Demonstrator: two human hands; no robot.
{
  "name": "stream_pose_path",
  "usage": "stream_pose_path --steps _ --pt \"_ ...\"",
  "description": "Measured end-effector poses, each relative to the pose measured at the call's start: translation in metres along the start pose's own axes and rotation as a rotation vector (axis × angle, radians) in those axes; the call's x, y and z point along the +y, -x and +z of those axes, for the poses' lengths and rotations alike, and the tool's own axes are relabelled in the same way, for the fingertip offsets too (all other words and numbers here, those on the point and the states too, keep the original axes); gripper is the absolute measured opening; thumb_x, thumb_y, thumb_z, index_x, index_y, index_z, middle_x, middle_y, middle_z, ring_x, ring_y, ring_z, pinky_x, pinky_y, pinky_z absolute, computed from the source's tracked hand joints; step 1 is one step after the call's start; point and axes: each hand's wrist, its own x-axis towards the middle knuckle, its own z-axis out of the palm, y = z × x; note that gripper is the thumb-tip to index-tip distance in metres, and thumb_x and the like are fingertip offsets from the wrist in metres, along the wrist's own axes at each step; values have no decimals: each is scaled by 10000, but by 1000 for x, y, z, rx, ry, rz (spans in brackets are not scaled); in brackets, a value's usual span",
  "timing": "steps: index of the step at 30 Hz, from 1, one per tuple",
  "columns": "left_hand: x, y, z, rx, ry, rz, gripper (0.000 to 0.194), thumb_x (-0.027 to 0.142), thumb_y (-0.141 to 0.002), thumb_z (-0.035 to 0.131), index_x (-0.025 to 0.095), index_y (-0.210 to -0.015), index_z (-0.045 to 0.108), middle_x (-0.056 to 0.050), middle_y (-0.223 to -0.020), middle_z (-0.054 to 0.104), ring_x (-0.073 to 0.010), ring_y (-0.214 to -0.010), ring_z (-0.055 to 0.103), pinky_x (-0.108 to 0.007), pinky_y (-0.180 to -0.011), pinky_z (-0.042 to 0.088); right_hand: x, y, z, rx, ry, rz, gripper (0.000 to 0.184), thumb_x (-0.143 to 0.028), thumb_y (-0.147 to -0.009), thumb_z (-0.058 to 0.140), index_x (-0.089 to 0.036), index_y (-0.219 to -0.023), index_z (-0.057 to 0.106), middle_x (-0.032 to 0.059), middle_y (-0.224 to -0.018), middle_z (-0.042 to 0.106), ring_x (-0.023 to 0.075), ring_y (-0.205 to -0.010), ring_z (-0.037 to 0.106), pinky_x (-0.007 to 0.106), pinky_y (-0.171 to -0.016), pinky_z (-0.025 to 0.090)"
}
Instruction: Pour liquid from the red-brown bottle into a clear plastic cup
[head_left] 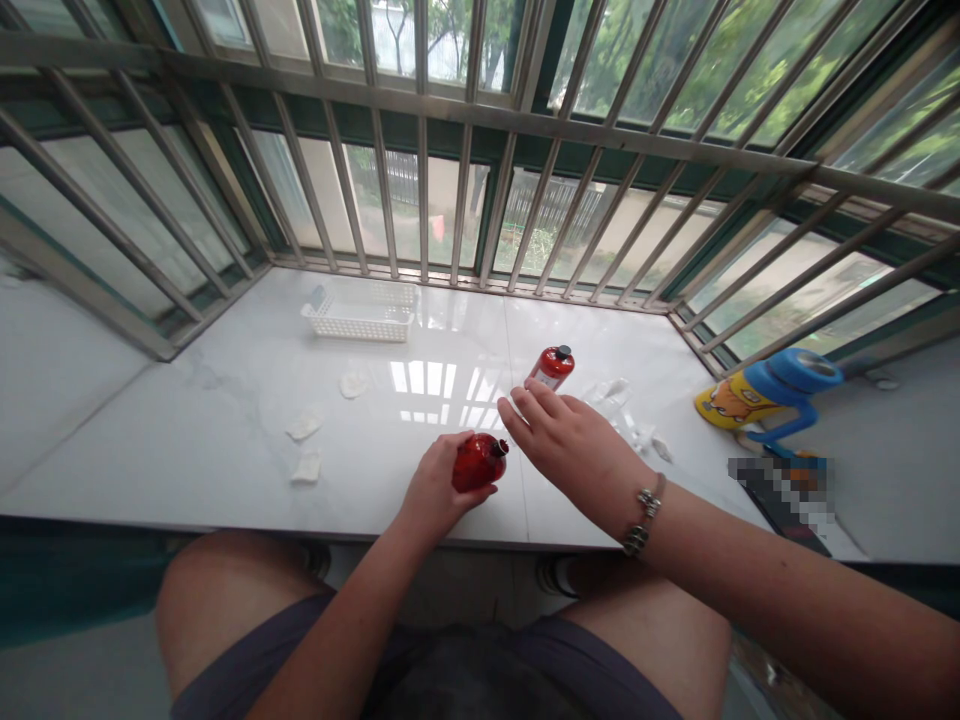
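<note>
My left hand (pixel 439 490) is wrapped around a small round red bottle (pixel 477 462), tilted with its neck pointing right, just above the white sill (pixel 225 400). My right hand (pixel 566 440) hovers beside it with fingers stretched out and slightly apart, holding nothing; its fingertips are near the bottle's neck. A second red bottle (pixel 553 367) with a black cap stands upright just beyond my right hand. A bracelet sits on my right wrist.
A white plastic basket (pixel 361 310) sits at the back of the sill. Several white crumpled wipes (pixel 305 427) lie at left, and clear wrappers (pixel 626 410) at right. A blue and yellow tape dispenser (pixel 772 395) stands far right. Metal window bars (pixel 420 130) enclose the sill.
</note>
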Motion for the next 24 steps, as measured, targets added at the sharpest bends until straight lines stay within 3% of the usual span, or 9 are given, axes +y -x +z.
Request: stream_pose_path --steps 24 --pt "0 1 0 -7 6 -5 818 289 -761 972 308 -1435 508 -98 -1390 644 -343 -1280 648 -554 -1109 544 0 -4 1 62 54 -54 423 -105 -1035 535 -32 -1448 595 234 -1420 646 410 -1357 561 482 -921 574"
